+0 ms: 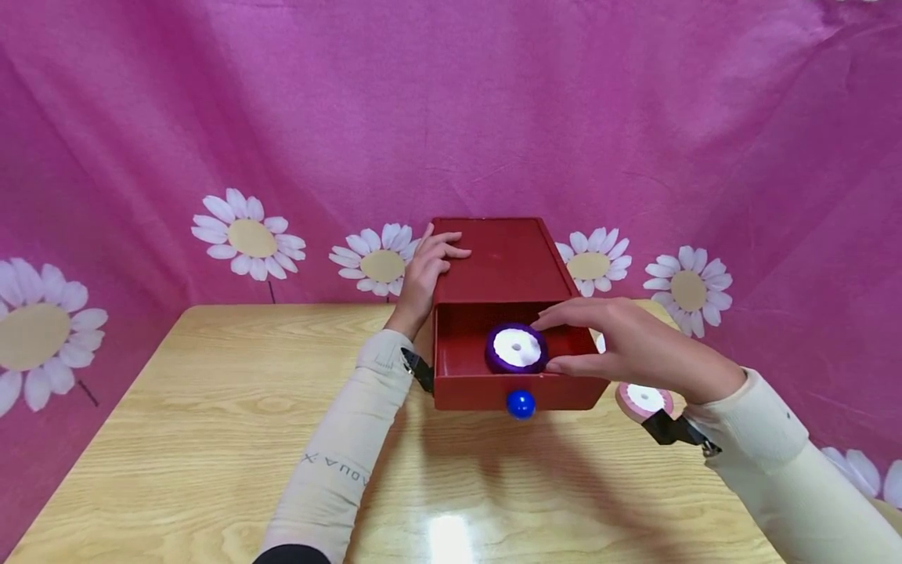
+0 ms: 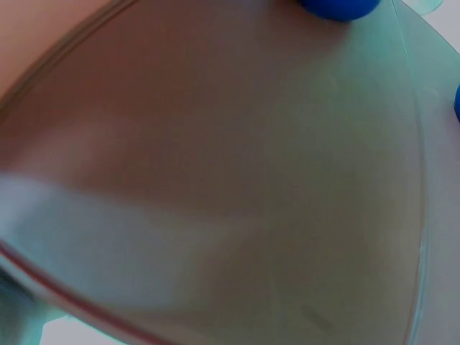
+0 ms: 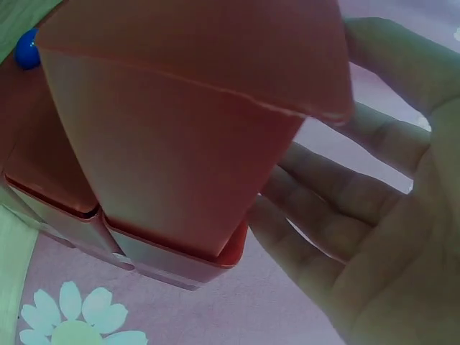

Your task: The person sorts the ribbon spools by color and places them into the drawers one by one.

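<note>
A red drawer unit [image 1: 493, 262] stands on the table, its top drawer [image 1: 472, 392] pulled out by its round blue knob side. Inside that drawer is a purple ribbon spool [image 1: 493, 356] with a white centre. My right hand [image 1: 627, 345] reaches over the drawer's right side, thumb and fingertips pinching the spool's right rim. In the right wrist view the drawer wall hides the spool and the fingertips. My left hand [image 1: 426, 274] rests on the unit's left top edge, fingers fairly straight across the lid.
A pink ribbon spool [image 1: 644, 401] lies on the table right of the drawer, partly behind the right wrist. A lower drawer with its own blue knob [image 3: 27, 49] shows in the right wrist view. Behind the wooden table [image 1: 232, 423] hangs a pink daisy-print cloth [image 1: 352, 117].
</note>
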`<state>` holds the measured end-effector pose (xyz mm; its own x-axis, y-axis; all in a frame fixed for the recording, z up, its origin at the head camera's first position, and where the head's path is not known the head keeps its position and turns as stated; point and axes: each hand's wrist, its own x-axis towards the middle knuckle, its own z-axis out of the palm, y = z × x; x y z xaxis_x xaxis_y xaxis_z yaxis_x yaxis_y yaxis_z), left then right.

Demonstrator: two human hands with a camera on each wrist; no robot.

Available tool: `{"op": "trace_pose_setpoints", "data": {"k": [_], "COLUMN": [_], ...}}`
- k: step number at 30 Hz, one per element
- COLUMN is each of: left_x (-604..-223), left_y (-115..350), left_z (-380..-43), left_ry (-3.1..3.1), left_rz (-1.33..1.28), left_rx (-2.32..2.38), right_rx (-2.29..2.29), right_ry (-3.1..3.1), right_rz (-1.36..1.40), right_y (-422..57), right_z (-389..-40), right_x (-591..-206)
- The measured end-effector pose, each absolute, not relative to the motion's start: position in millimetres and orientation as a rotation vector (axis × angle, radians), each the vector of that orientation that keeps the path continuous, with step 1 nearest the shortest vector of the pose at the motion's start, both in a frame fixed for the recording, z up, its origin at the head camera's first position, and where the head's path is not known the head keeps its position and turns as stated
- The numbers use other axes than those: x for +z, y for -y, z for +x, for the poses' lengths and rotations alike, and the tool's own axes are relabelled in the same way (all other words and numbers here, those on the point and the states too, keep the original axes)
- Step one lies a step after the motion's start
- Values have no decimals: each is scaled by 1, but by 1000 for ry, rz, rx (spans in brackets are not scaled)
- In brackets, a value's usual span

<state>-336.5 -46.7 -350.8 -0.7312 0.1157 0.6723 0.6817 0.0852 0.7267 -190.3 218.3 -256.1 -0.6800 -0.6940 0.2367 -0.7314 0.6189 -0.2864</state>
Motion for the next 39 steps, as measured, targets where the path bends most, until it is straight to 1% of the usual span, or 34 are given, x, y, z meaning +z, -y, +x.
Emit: {"op": "trace_pose_setpoints", "data": {"k": [11,17,22,25,28,32,39], "left_x": [-350,-346,-332,-324,-320,-320,-339], "left_y": [47,49,53,55,54,53,54], "left_z": [-337,-335,-319,-308,-303,-308,-333], "left_ry": [1961,1973,2017,2051,2070,2078,2117], "left_rz": [-757,-792,-857,-854,-855,-872,-884], "left_rx": [-1699,-1704,-1725,-1743,-1738,-1741,-1711], "right_rx": [463,536,627,664,658,637,621], "right_ry": [2490,2376,2320,2323,2330,2290,2220], "right_rz": [1299,1381,1395,1387,1383,1412,1448], "right_y": [-212,-206,-203,-201,-201,-199,-194], "right_z": [-173,-158,-143,-134,-126,-119,-116], "right_x": [-252,-249,-249,-250,-251,-257,-270]}}
